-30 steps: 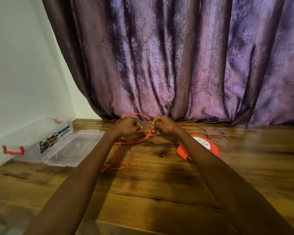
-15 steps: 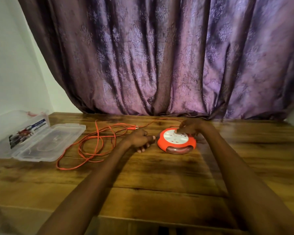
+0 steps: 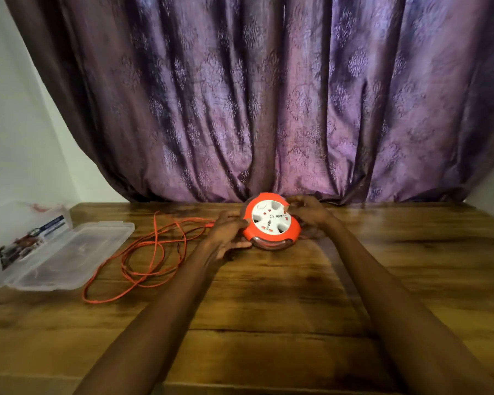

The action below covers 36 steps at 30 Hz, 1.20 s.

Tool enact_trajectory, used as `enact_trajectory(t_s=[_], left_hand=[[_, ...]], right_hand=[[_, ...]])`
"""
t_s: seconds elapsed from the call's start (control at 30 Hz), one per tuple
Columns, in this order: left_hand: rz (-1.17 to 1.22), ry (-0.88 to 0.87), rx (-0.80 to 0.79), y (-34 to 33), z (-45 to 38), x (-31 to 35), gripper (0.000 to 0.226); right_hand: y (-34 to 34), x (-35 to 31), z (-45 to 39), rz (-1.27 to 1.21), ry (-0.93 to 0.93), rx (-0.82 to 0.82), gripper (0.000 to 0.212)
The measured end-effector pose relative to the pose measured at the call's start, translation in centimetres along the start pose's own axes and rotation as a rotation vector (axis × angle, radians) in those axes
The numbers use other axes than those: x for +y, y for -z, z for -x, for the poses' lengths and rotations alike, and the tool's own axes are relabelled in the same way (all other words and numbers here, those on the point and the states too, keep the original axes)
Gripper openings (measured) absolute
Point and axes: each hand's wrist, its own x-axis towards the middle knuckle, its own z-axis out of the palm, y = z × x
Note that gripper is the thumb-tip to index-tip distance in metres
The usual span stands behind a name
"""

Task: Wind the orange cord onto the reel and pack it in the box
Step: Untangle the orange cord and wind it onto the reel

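reel (image 3: pixel 271 220) now tilted up, gripped by left hand (image 3: pixel 228 232) and right hand (image 3: pixel 308 215)

Both hands are on the reel (image 3: pixel 271 220), tipped up at the far edge of the wooden table (image 3: pixel 268 303) in front of the purple curtain (image 3: pixel 268 95). The left hand (image 3: pixel 228 232) grips its left rim and the right hand (image 3: pixel 307 213) holds the right. The orange cord (image 3: pixel 143 252) sprawls in loose loops leftward, beside the open clear box (image 3: pixel 54 252).
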Motion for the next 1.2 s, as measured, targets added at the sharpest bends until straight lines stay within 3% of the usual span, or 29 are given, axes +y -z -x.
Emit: enact_trajectory(t_s=[0.2,0.43,0.7,0.83,0.93,1.07,1.2], left_hand=[[0.133,-0.103,-0.022,2.0,-1.3,0.7,0.027],[0.076,-0.271,0.121,3.4,-3.5,1.2,0.028],[-0.035,-0.308,0.114,3.7,-4.8,2.0,0.024],[-0.006,-0.321,0.077,3.1,-4.7,3.2,0.023],[-0.005,-0.389,0.093,2.7,-4.8,3.6,0.026],[-0.054,-0.497,0.187,2.0,-4.6,3.0,0.033],[-0.029,-0.475,0.168,1.5,-4.5,1.6,0.039]], right_hand=[[-2.0,-1.9,-1.4,0.052,0.356,0.155,0.041],[-2.9,-1.3,-1.9,0.983,0.858,0.153,0.041],[-3.2,-3.8,-3.3,1.444,0.796,-0.017,0.064],[-4.4,-4.5,-3.8,1.49,0.712,0.038,0.067],[-4.9,-4.9,-3.7,1.352,0.627,0.149,0.066],[-6.2,-4.7,-3.2,0.976,0.449,0.375,0.064],[-7.4,-4.5,-3.1,0.792,0.301,0.415,0.066]])
